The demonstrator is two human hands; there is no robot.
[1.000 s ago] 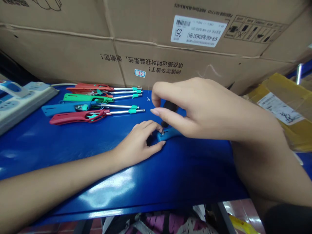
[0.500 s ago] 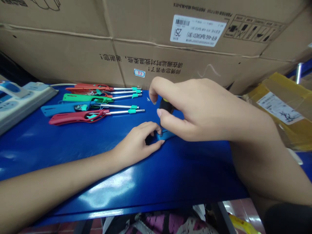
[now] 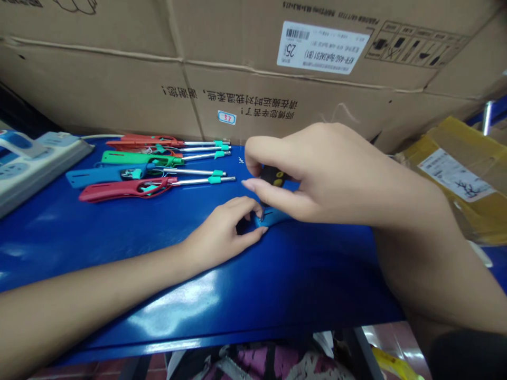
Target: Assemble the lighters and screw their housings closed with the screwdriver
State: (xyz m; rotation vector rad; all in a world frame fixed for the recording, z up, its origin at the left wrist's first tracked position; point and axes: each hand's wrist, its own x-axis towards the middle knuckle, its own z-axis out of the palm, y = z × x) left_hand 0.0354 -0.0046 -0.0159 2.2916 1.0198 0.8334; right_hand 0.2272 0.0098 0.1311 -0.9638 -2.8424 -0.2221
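My left hand (image 3: pixel 229 227) pinches the end of a blue lighter handle (image 3: pixel 273 215) lying on the blue table. Above it, my right hand (image 3: pixel 312 174) is wrapped round the black-and-yellow grip of a screwdriver (image 3: pixel 274 176). The screwdriver points down, its metal shaft (image 3: pixel 262 212) meeting the blue handle beside my left fingertips. My right hand covers the rest of the blue piece. To the left lie several long-necked lighters, among them a red one (image 3: pixel 127 189), a blue one (image 3: pixel 106 175) and a green one (image 3: pixel 138 158), with teal pieces on their metal necks.
A white power strip (image 3: pixel 47 163) stands at the table's left edge. A large cardboard box (image 3: pixel 130 89) forms a wall along the back. On the right sits a smaller taped carton (image 3: pixel 455 179). The table's front edge (image 3: pixel 170 345) runs near the bottom.
My right fingers have shifted round the screwdriver grip, the thumb moving left and more of the yellow-marked grip showing. My left hand and the blue handle have stayed in place.
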